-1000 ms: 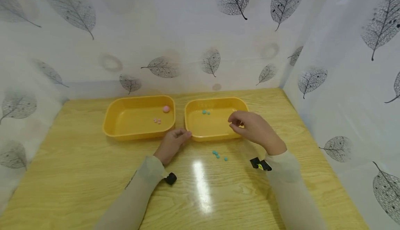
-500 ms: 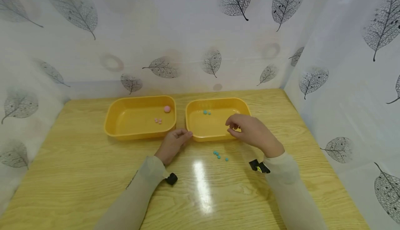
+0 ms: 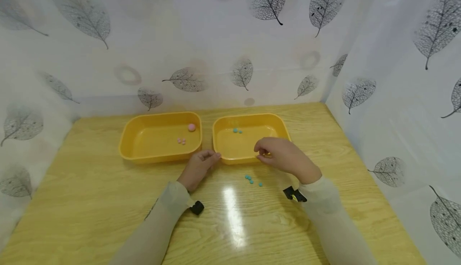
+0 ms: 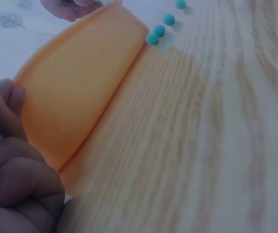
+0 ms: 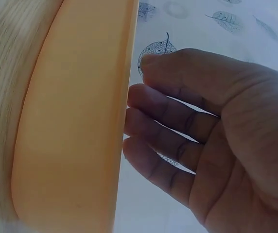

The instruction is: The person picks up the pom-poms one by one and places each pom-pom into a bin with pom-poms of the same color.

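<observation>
Two yellow plastic trays stand side by side in the head view. My left hand (image 3: 196, 169) holds the near left corner of the right tray (image 3: 230, 161), fingertips and thumb at its rim. In the left wrist view those fingers (image 4: 5, 114) meet the tray's edge. Over the right tray's front right part hovers my right hand (image 3: 286, 157), fingers loosely bent. Nothing shows between its fingers (image 5: 168, 109) in the right wrist view. Two turquoise beads (image 3: 235, 130) lie inside the right tray. Several more turquoise beads (image 3: 251, 181) rest on the table before it.
The left tray (image 3: 144, 160) contains a larger pink ball (image 3: 191, 127) and several small pink beads (image 3: 183, 143). Both trays sit on a wood-grain table (image 3: 90, 209). Leaf-patterned white curtains (image 3: 216, 37) hang behind the table and along its sides.
My right hand has shifted left and toward me, from the right tray's right side to above its front rim. The left hand keeps its place; the beads have not moved.
</observation>
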